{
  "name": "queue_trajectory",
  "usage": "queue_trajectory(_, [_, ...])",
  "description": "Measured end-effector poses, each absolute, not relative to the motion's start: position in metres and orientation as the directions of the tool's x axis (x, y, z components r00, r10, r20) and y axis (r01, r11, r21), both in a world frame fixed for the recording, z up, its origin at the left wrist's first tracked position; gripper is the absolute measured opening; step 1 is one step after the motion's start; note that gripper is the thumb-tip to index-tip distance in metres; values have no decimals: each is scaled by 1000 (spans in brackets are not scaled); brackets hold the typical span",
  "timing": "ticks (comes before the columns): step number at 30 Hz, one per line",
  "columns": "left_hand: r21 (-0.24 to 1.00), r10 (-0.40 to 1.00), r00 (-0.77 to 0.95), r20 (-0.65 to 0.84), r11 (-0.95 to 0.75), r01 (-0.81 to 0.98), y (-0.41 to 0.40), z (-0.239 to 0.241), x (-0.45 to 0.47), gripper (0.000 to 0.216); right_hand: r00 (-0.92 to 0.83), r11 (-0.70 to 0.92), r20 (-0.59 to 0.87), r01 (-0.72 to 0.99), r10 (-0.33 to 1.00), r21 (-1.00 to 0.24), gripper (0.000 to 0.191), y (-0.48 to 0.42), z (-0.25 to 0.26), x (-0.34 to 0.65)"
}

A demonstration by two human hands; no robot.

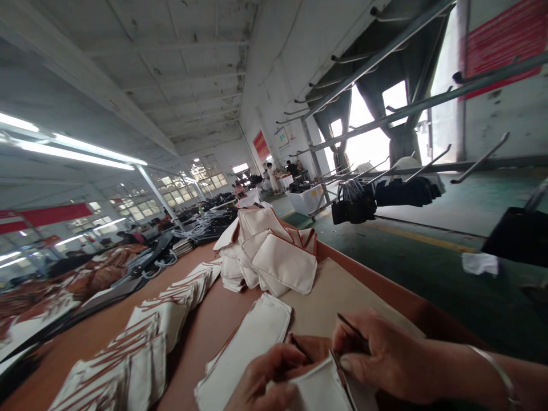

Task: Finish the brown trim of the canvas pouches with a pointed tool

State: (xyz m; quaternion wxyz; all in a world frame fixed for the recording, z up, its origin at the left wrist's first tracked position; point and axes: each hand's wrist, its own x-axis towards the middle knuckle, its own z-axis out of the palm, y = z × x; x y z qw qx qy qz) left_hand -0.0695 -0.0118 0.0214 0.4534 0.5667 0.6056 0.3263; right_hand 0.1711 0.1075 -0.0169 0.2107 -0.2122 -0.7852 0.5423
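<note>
A white, brown-lined stitched fabric piece (319,388) is between my two hands at the bottom of the view. My left hand (268,379) is closed on its left side, and a short dark strip shows by the fingertips. With its fingers pinched at the piece's upper right edge, my right hand (385,357) also grips a thin dark tool (353,328) whose kind I cannot make out. Just left of the hands lies a small stack of white pieces (252,337). Beyond it is a heaped pile of similar white, brown-edged pieces (282,260).
A long row of overlapping white pieces (145,337) runs along the brown tabletop (186,365). Tan sheet (334,285) lies under the pile. At right stands a metal rack (385,120) with prongs and hanging dark bags (353,208). People work far back.
</note>
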Motion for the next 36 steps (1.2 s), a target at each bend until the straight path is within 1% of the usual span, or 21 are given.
queue_trajectory(3, [894, 981, 105, -166, 105, 436, -12, 25, -46, 52, -846, 458, 152, 118, 511, -881, 14, 97, -5, 175])
queue_trajectory(5, [886, 980, 98, -171, 110, 451, -9, 26, -33, 51, -864, 526, 186, 103, 468, -845, 15, 93, 4, 175])
queue_trajectory(7, [892, 975, 131, -178, 104, 441, -3, 28, -25, 48, -873, 586, 219, 90, 436, -805, 15, 92, 11, 174])
queue_trajectory(9, [920, 964, 188, -186, 104, 377, 3, 32, -23, 43, -879, 641, 263, 62, 398, -765, 13, 95, 16, 172])
queue_trajectory(11, [957, 956, 234, -178, 114, 265, 8, 36, -24, 38, -881, 684, 304, 29, 362, -729, 11, 99, 20, 169])
queue_trajectory(13, [981, 955, 244, -169, 139, 135, 9, 39, -26, 35, -881, 706, 334, 0, 336, -709, 8, 104, 24, 166])
queue_trajectory(14, [986, 958, 236, -162, 146, 85, 8, 40, -26, 35, -882, 693, 337, -17, 329, -721, 6, 107, 25, 164])
queue_trajectory(16, [989, 970, 196, -145, 142, 31, 4, 38, -25, 33, -890, 593, 298, -39, 345, -804, 2, 112, 26, 160])
queue_trajectory(17, [991, 976, 173, -133, 131, 25, 2, 36, -24, 33, -901, 503, 243, -32, 360, -863, 3, 113, 26, 158])
queue_trajectory(19, [994, 985, 131, -109, 108, 16, -3, 32, -22, 33, -927, 295, 73, 41, 367, -954, 7, 115, 24, 155])
queue_trajectory(21, [994, 987, 115, -109, 111, -11, -6, 27, -21, 34, -936, 153, -70, 130, 345, -980, 12, 114, 22, 154])
queue_trajectory(22, [992, 987, 116, -115, 119, -28, -8, 25, -21, 35, -938, 123, -96, 144, 333, -982, 13, 113, 21, 155])
queue_trajectory(24, [988, 985, 114, -126, 134, -71, -10, 21, -20, 36, -941, 140, -48, 100, 336, -985, 13, 110, 21, 156])
queue_trajectory(28, [965, 980, 11, -201, 200, -170, -13, 17, -17, 35, -926, 283, 140, -38, 351, -958, 8, 102, 25, 160])
queue_trajectory(31, [959, 961, -93, -259, 245, -142, -15, 17, -12, 34, -907, 356, 206, -68, 366, -932, 7, 99, 26, 162])
queue_trajectory(33, [965, 958, -136, -253, 241, -99, -16, 18, -10, 33, -905, 333, 198, -67, 378, -941, 7, 98, 24, 162])
queue_trajectory(36, [976, 960, -180, -217, 215, -27, -17, 13, -8, 33, -922, 143, 72, -17, 381, -989, 14, 100, 19, 162])
